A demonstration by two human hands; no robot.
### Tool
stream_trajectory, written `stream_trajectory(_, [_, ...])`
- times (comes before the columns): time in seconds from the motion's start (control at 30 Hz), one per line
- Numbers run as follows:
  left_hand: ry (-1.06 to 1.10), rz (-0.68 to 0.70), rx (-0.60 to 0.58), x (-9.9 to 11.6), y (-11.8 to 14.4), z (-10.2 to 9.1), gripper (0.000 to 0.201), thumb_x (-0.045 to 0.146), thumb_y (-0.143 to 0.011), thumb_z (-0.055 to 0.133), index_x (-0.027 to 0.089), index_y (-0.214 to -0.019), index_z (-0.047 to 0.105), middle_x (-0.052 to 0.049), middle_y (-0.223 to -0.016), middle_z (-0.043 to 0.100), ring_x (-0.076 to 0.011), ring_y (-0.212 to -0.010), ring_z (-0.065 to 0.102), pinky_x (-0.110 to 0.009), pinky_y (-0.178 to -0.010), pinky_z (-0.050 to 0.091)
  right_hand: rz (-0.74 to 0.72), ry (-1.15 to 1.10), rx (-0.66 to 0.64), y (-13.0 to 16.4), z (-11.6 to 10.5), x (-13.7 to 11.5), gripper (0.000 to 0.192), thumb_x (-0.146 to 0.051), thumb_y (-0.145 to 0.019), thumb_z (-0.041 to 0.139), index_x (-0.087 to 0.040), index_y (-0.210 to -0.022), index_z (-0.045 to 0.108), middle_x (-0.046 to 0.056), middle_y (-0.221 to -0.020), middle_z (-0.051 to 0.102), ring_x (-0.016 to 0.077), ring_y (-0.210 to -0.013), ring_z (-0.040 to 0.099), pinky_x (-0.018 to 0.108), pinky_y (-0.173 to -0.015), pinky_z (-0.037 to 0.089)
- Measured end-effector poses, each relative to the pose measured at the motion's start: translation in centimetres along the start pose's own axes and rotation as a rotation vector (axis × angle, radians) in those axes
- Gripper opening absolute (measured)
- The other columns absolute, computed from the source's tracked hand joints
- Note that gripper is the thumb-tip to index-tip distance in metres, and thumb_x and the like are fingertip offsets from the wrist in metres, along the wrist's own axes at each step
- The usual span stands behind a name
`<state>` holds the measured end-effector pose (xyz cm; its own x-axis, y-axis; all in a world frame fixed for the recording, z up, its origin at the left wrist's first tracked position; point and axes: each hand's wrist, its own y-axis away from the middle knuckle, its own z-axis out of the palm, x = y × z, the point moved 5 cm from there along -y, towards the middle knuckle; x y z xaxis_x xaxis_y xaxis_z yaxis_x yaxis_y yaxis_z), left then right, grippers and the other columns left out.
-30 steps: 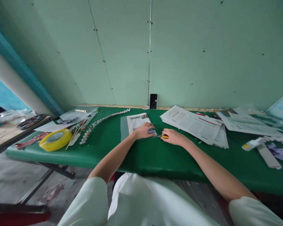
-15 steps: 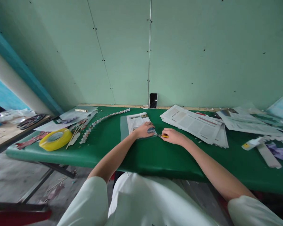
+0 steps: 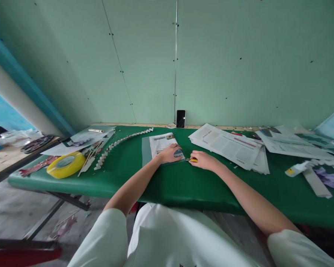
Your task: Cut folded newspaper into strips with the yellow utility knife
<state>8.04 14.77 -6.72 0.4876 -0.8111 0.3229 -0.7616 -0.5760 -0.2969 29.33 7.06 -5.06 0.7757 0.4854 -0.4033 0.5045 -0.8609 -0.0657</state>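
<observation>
My left hand [image 3: 171, 153] lies flat with its fingers spread over a folded sheet of printed newspaper [image 3: 157, 142], which it presses to the green table. Under the sheet's left side a strip of clear plastic [image 3: 146, 152] shows. My right hand [image 3: 203, 160] is closed around a yellow-handled utility knife [image 3: 194, 160]. The knife's thin metal tip points left, at the lower right corner of the paper. Whether the tip touches the paper is too small to tell.
A stack of printed sheets [image 3: 225, 146] lies right of my hands; beyond it are loose papers [image 3: 289, 144] and a white glue bottle [image 3: 297, 169]. Leftward sit a folded-paper chain [image 3: 111, 147], a yellow tape roll [image 3: 65, 165] and thin sticks [image 3: 89, 157]. A phone [image 3: 180, 118] leans on the wall.
My right hand has shifted very slightly left with the knife. The left hand stays on the paper in the same place.
</observation>
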Motion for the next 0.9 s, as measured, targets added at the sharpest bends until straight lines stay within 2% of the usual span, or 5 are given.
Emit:
stream_trajectory(0.23, [-0.052, -0.015, 0.012, -0.4, 0.1, 0.2, 0.042, 0.053, -0.098, 0.075, 0.02, -0.125, 0.073, -0.018, -0.149, 0.062, -0.0375, -0.148, 0.053, -0.053, -0.127, 0.045, 0.002, -0.013, -0.017, -0.1, -0.1, -0.1, 0.032, -0.05, -0.104, 0.059, -0.024, -0.087, 0.062, 0.008, -0.102, 0.064, 0.0191, -0.072, 0.059, 0.032, -0.06, 0.039])
stream_trajectory(0.43, [-0.05, -0.027, 0.01, -0.8, 0.1, 0.6, 0.042, 0.056, -0.099, 0.074, 0.024, -0.127, 0.071, -0.014, -0.134, 0.064, -0.0339, -0.132, 0.06, -0.051, -0.118, 0.052, 0.012, -0.012, -0.033, -0.1, -0.3, 0.0, 0.025, -0.043, -0.104, 0.059, -0.024, -0.089, 0.062, 0.008, -0.104, 0.064, 0.0184, -0.07, 0.058, 0.033, -0.059, 0.038])
stream_trajectory(0.63, [-0.032, -0.016, 0.023, -1.1, 0.0, 0.8, 0.043, 0.055, -0.098, 0.074, 0.025, -0.129, 0.069, -0.013, -0.132, 0.064, -0.0344, -0.131, 0.059, -0.054, -0.116, 0.052, -0.01, 0.01, -0.006, -0.2, -0.2, 0.3, 0.022, -0.041, -0.104, 0.06, -0.023, -0.092, 0.065, 0.007, -0.106, 0.065, 0.0183, -0.071, 0.059, 0.032, -0.06, 0.038])
stream_trajectory(0.9, [-0.029, -0.001, 0.021, -0.9, 0.0, 0.6, 0.043, 0.056, -0.099, 0.073, 0.024, -0.128, 0.07, -0.013, -0.13, 0.064, -0.0345, -0.131, 0.059, -0.051, -0.118, 0.049, 0.0, 0.022, -0.015, -0.5, -0.1, 0.2, 0.023, -0.041, -0.105, 0.06, -0.024, -0.09, 0.061, 0.007, -0.105, 0.065, 0.0178, -0.07, 0.058, 0.031, -0.059, 0.037])
